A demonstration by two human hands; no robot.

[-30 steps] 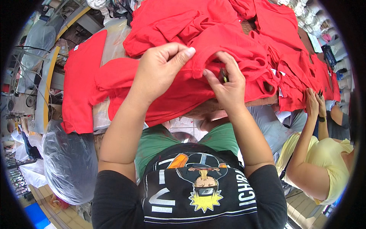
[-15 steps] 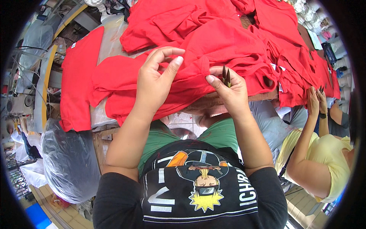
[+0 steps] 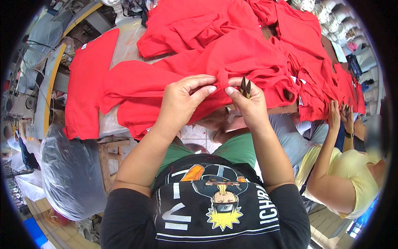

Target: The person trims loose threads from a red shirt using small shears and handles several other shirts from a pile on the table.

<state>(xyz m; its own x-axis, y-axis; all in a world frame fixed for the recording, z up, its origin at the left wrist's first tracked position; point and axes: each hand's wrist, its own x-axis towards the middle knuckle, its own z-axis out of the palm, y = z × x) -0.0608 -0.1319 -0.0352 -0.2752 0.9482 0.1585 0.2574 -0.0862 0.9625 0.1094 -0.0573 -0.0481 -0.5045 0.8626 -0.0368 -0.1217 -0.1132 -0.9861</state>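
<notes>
Your left hand [image 3: 181,101] and right hand [image 3: 252,103] are close together in front of you, on either side of a narrow raised band of the red garment [image 3: 248,50] that spreads over the tabletop [image 3: 127,46]. The thumb and index finger of your left hand point at that band with their tips near each other; whether they pinch the cloth or a thread, you cannot tell from here. Your right fingers are curled round a small pair of snips [image 3: 245,88], whose dark, pointed blades stick up above the hand and stand slightly apart, while your right thumb and index finger are at the band's right side. More red cloth lies bunched beyond your hands and off to the right, with small white labels [image 3: 299,80] showing among its folds. To your left, a flat, folded red piece [image 3: 89,85] hangs partly over the near edge, and below it stand a clear plastic bag [image 3: 72,178] and a wooden stool [image 3: 111,157]. At your right, a co-worker in a yellow shirt [image 3: 346,176] has both hands [image 3: 334,113] raised by the red cloth at that end. Your green trousers [image 3: 236,149] show below the tabletop's near edge.
</notes>
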